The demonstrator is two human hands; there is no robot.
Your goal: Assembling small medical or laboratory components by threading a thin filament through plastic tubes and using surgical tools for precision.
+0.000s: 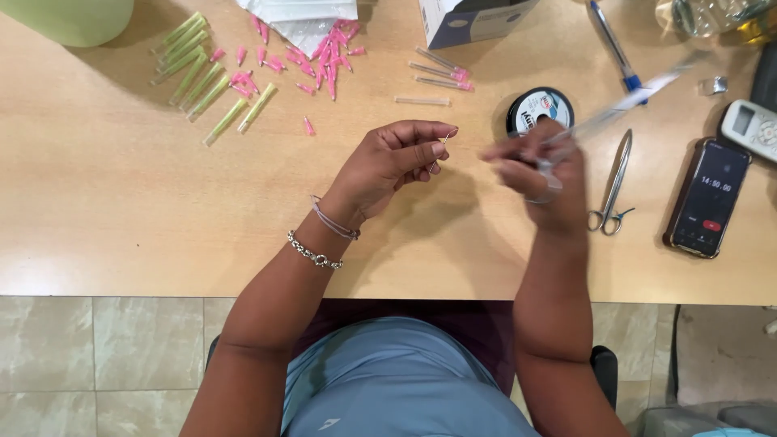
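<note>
Now we hold our 2 hands above the wooden bench point(121, 202), close to each other but not touching. Our left hand point(388, 162) has its grip pressed together: thumb and forefinger pinch a thin metal needle point(447, 136), which sticks out toward the right. The other fingers of this hand are curled in. On the left wrist we wear 2 bracelets point(324, 239).

Our right hand point(542, 174) is blurred. Its fingers are closed around a clear tube point(615, 109) that points up and to the right, away from us; how exactly they pinch it we cannot tell. The needle tip and the right fingertips are near, with a small gap between.

Just behind the right hand a black spool point(540, 109) lies on the bench. To the right of the hand lie scissors point(613, 186), and further right a phone point(706, 198) with a lit screen. A blue pen point(615, 48) lies near the far edge, and a white remote point(751, 125) is at the right edge.

Far left on the bench we see green tubes point(202, 77) in a loose group, and beside them many small pink caps point(316, 53) are scattered. A white box point(469, 20) stands at the far edge, and some clear tubes with pink ends point(441, 73) lie in front of it.
</note>
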